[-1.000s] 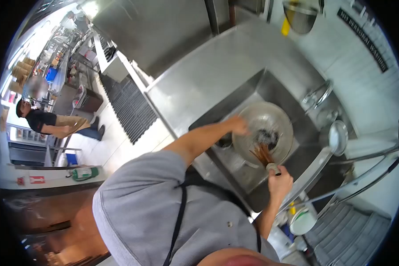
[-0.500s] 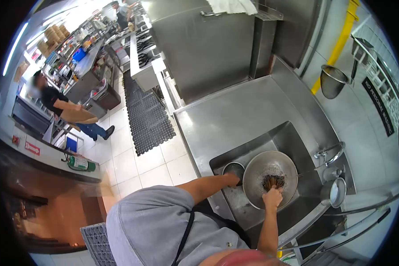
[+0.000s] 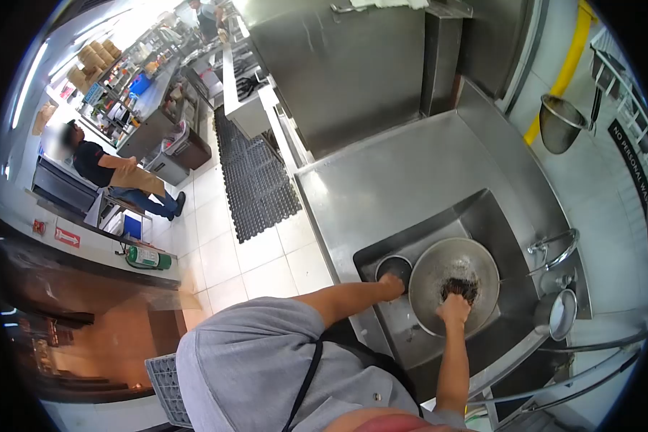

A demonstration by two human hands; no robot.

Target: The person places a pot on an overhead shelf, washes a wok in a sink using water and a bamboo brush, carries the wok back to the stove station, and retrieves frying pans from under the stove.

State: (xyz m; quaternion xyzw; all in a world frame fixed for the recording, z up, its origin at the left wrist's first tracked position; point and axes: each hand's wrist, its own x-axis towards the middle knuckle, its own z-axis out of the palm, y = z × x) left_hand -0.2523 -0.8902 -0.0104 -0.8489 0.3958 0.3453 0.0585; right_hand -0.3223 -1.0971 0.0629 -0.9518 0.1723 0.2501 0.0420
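Note:
My right hand point(image 3: 453, 309) is closed round a bristle brush, its dark bristles point(image 3: 459, 289) pressed on the inside of a large round metal wok point(image 3: 426, 270). Greyish wet residue shows around the bristles. The wok lies tilted in a steel sink point(image 3: 486, 216). To its left stands a small dark round pot point(image 3: 394, 264). My left hand point(image 3: 391, 286) is at the near side of this pot, close to the wok's left rim. Its fingers are mostly hidden, so I cannot make out its grip.
A faucet point(image 3: 554, 250) and a metal pot point(image 3: 559, 315) are at the sink's right. A strainer point(image 3: 560, 124) hangs on the wall. Steel counter point(image 3: 389, 169) lies behind the sink. Left are a floor mat point(image 3: 255, 176), a fire extinguisher point(image 3: 147, 257) and a standing person point(image 3: 115, 169).
The head view has shifted, so the scene sits further right. My right hand with the brush has moved slightly farther into the wok. My left hand stays by the small pot.

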